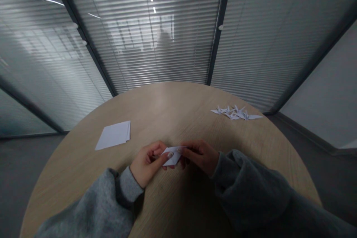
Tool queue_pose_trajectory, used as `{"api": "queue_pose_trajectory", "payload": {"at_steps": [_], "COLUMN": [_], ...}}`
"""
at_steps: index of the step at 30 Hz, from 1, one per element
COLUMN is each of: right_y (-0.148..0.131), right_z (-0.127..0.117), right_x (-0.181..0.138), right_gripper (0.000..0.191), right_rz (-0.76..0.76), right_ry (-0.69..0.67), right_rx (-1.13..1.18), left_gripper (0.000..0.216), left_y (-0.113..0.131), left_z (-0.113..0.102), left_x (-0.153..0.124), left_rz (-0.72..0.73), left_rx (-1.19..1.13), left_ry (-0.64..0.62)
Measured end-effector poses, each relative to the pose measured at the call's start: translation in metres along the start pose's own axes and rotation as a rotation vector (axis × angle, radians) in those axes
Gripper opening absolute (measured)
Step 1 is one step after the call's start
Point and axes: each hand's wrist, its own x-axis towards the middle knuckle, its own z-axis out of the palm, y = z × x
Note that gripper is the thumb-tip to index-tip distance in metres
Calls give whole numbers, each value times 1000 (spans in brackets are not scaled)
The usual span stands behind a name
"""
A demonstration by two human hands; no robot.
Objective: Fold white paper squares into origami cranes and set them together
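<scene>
A small piece of folded white paper (172,159) is held between my two hands, near the middle of the round table. My left hand (150,160) grips its left side, the thumb lying on top and the fingers curled behind. My right hand (199,154) pinches the upper right corner between thumb and index finger. Some of the fingers and the underside of the paper are hidden. Both hands are closed on the same paper, a little above the tabletop.
A stack of white paper sheets (113,135) lies on the table (173,108) to the left. Several folded white paper cranes (235,113) sit in a cluster at the back right. Beyond the table's far edge stand glass panels with blinds (167,63).
</scene>
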Motion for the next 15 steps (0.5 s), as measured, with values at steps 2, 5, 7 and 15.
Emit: {"api": "queue_pose_trajectory", "payload": {"at_steps": [2, 5, 7, 15], "right_y": [2, 8, 11, 12], "right_z": [1, 2, 3, -3], "right_x": [1, 2, 3, 2], "right_gripper": [62, 64, 62, 46], "right_rz": [24, 93, 136, 84], "right_ry": [23, 69, 71, 185], "right_rx": [38, 64, 28, -603], "left_gripper": [33, 28, 25, 15], "left_y": [-1, -4, -6, -10], "left_z": [0, -1, -1, -5], "left_x": [0, -1, 0, 3], "left_rz": [14, 32, 30, 147], "left_rx": [27, 91, 170, 753], "left_ry": [10, 6, 0, 111]}}
